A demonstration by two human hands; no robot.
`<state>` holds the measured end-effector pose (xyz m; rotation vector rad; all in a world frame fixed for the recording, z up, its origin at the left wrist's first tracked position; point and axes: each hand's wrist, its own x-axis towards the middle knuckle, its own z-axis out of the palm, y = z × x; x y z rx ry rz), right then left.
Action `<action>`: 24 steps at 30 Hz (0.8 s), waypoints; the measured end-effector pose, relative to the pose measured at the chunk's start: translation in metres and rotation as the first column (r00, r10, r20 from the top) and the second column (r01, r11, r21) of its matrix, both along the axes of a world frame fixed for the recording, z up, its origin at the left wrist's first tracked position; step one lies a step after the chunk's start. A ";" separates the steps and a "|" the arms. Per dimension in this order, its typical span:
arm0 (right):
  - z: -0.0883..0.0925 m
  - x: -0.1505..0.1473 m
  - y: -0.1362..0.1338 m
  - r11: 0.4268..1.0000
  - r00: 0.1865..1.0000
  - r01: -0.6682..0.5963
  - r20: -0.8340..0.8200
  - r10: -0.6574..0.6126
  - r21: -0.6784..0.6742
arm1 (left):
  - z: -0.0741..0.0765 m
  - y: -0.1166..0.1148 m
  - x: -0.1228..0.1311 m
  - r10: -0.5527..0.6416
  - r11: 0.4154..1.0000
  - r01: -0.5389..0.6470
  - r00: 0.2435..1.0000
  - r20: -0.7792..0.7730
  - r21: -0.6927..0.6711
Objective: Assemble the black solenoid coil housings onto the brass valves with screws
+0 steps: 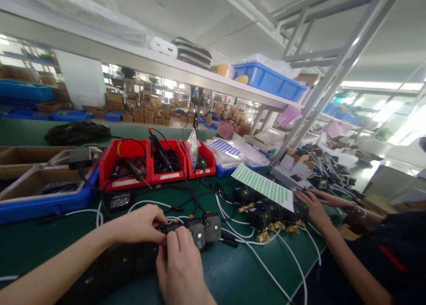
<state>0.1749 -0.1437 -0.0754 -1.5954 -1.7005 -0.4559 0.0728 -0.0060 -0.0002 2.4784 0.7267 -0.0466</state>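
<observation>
A row of black box-shaped units (pixel 211 227) with shiny round spots on their faces runs along the front of the bench. My left hand (pixel 143 223) reaches over the row from the left, its fingers curled down and closed on one of the black units. Close beside it, my right hand (pixel 183 263) has its fingers bent and pressed together against the same unit. Whatever lies between the right fingertips is hidden. Just right of my hands, white cables (pixel 246 243) and a black cable connector (pixel 229 239) lie on the green bench top (pixel 222 269).
A co-worker's hands (pixel 314 209) are at the right among black units with brass fittings (pixel 262 236), under a sheet of green stickers (pixel 262 185). Red bins (pixel 166 176) with screwdrivers (pixel 133 169) stand behind. A blue tray (pixel 80 203) is left; a shelf (pixel 206 76) hangs overhead.
</observation>
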 end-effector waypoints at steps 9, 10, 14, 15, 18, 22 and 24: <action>-0.005 0.013 0.001 0.997 0.994 -0.083 -0.069 0.082 -0.007 | -0.004 0.002 -0.001 -0.046 0.994 0.044 0.999 -0.013 -0.103; -0.005 0.013 0.001 0.996 0.994 -0.085 -0.076 0.083 -0.019 | -0.005 0.003 -0.002 -0.054 0.993 0.053 0.999 -0.005 -0.105; -0.001 0.016 -0.002 0.991 0.989 -0.125 -0.081 0.121 -0.050 | -0.004 0.004 -0.004 -0.100 0.989 0.102 0.995 0.027 -0.105; 0.000 0.016 -0.003 0.990 0.988 -0.135 -0.080 0.131 -0.050 | -0.004 0.004 -0.004 -0.114 0.988 0.117 0.993 0.031 -0.106; 0.000 0.016 -0.003 0.990 0.987 -0.136 -0.087 0.133 -0.032 | -0.003 0.004 -0.003 -0.133 0.986 0.135 0.991 0.029 -0.100; -0.004 0.015 -0.004 0.994 0.987 -0.105 -0.122 0.103 -0.009 | -0.004 0.001 -0.002 -0.109 0.992 0.109 0.994 0.006 -0.069; -0.004 0.015 -0.005 0.994 0.984 -0.105 -0.145 0.103 -0.005 | -0.004 0.000 -0.002 -0.107 0.993 0.107 0.994 0.006 -0.052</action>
